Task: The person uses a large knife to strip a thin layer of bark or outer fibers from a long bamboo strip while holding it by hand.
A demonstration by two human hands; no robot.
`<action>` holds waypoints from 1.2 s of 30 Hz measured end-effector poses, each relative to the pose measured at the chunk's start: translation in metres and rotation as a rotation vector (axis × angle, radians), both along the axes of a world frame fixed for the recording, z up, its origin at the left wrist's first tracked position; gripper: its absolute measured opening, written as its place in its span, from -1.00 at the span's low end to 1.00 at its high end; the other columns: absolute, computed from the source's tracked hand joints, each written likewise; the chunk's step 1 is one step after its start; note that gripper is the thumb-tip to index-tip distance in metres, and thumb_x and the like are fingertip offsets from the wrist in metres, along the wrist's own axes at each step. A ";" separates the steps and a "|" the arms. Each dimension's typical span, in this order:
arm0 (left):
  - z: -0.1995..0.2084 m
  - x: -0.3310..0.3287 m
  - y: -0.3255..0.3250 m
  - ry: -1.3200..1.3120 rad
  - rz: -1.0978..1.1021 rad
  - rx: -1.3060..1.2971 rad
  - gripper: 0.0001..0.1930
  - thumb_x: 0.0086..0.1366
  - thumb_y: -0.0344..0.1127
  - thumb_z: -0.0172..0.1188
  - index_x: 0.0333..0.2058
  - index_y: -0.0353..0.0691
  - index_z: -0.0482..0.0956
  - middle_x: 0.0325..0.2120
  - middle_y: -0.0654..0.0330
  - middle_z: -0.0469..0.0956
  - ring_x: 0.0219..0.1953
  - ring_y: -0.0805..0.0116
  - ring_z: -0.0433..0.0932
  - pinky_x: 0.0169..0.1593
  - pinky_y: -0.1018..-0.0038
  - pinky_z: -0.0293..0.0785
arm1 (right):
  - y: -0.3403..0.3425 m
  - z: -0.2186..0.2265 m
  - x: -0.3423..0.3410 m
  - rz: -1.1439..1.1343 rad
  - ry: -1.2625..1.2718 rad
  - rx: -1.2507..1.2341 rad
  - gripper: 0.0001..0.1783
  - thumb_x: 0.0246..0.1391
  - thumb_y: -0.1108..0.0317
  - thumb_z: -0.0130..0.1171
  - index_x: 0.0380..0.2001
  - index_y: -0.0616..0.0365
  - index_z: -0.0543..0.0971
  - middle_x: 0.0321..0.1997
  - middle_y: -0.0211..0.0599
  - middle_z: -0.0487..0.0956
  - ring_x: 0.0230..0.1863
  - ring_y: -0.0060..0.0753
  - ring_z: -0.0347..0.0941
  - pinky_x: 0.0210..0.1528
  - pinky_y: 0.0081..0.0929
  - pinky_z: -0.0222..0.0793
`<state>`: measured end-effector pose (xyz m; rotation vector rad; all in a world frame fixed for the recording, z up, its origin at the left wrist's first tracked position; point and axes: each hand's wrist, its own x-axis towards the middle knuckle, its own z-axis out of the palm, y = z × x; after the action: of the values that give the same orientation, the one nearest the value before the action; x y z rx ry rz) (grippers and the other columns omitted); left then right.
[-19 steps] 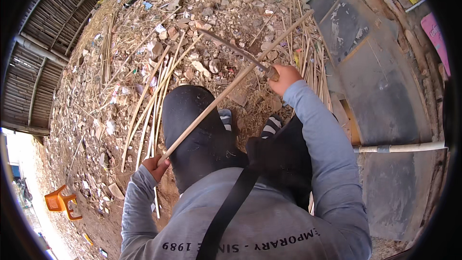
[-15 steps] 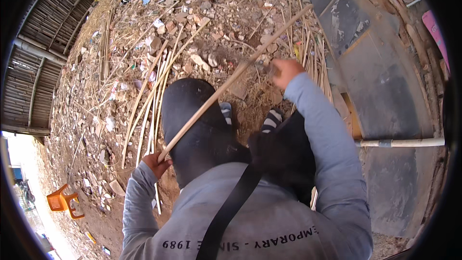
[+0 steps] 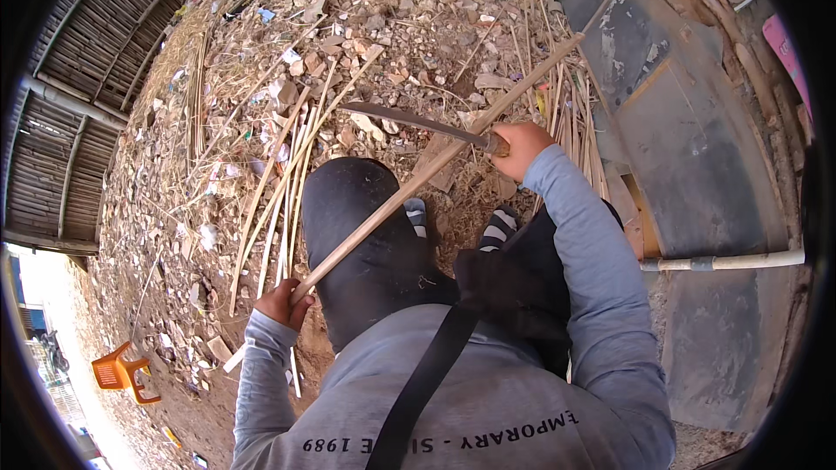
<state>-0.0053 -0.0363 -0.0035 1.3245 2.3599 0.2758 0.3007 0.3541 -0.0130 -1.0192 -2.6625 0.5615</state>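
Observation:
My left hand [image 3: 284, 303] is closed round the lower end of a long, pale bamboo strip [image 3: 397, 198]. The strip slants up to the right across my left thigh, and a short piece of it sticks out below the hand. In my right hand [image 3: 524, 151] is the wooden handle of a long knife [image 3: 409, 119] with a dark, slightly curved blade. The blade points left and meets the strip near the handle; whether it lies over the strip or bites into it I cannot tell.
Several split bamboo strips [image 3: 280, 187] lie on stony, littered ground left of my knees, and more strips [image 3: 579, 113] lie to the right. Dark sheets [image 3: 697, 165] and a pale pole [image 3: 740, 260] are at the right. An orange chair [image 3: 113, 372] stands lower left, below a bamboo wall [image 3: 83, 43].
The knife, blurred before, now shows plainly, its blade against the strip. My right hand has lowered slightly. The strip has slid down through my left hand, and its far end has shifted right.

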 end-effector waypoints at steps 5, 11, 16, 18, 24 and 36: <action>-0.009 -0.002 -0.007 0.152 -0.114 0.146 -0.72 0.26 -0.13 0.19 -0.20 -0.22 0.54 -0.48 -0.05 0.60 -0.45 -0.15 0.58 -0.37 0.08 0.50 | -0.003 0.006 -0.006 -0.003 0.019 -0.027 -0.62 -0.17 0.20 0.35 -0.27 0.16 0.59 -0.50 -0.01 0.57 -0.38 0.08 0.54 -0.31 -0.16 0.44; 0.001 0.022 0.006 0.060 0.079 0.076 -0.72 0.31 -0.08 0.12 -0.30 -0.21 0.53 -0.60 -0.12 0.54 -0.50 -0.23 0.54 -0.41 0.01 0.45 | -0.011 0.007 -0.015 0.100 -0.088 0.013 -0.65 -0.17 0.22 0.33 -0.29 0.15 0.58 -0.48 -0.04 0.57 -0.37 0.06 0.55 -0.32 -0.18 0.44; -0.012 0.022 0.010 0.126 0.059 0.079 -0.66 0.31 -0.03 0.12 -0.41 -0.23 0.46 -0.62 -0.18 0.52 -0.51 -0.27 0.53 -0.44 -0.03 0.42 | 0.022 -0.009 0.002 -0.087 0.059 -0.081 -0.72 -0.16 0.26 0.30 -0.36 0.14 0.55 -0.49 -0.07 0.56 -0.37 0.04 0.55 -0.31 -0.20 0.44; -0.010 0.023 0.012 0.144 0.054 0.054 -0.64 0.30 0.00 0.13 -0.42 -0.22 0.45 -0.63 -0.16 0.52 -0.52 -0.26 0.52 -0.44 -0.03 0.42 | 0.025 -0.009 0.006 -0.160 0.077 -0.024 -0.74 -0.16 0.27 0.29 -0.39 0.15 0.54 -0.50 -0.07 0.56 -0.38 0.04 0.55 -0.31 -0.20 0.45; -0.007 0.021 0.007 0.186 0.042 0.023 -0.64 0.32 0.00 0.10 -0.42 -0.22 0.45 -0.63 -0.13 0.52 -0.53 -0.24 0.52 -0.45 -0.01 0.43 | -0.003 -0.002 -0.019 0.005 -0.164 -0.192 -0.77 -0.15 0.26 0.25 -0.41 0.16 0.55 -0.51 -0.05 0.56 -0.38 0.02 0.55 -0.31 -0.19 0.44; -0.010 0.022 0.022 0.147 0.051 0.104 -0.60 0.31 0.04 0.11 -0.42 -0.23 0.42 -0.65 -0.16 0.51 -0.54 -0.25 0.52 -0.46 0.00 0.42 | 0.004 -0.019 -0.029 -0.027 -0.097 -0.158 -0.74 -0.13 0.30 0.18 -0.31 0.11 0.60 -0.41 -0.02 0.60 -0.33 0.07 0.55 -0.21 -0.17 0.46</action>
<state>0.0168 -0.0147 -0.0137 1.3766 2.5351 0.3308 0.2720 0.3582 -0.0324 -1.1510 -2.7185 0.7445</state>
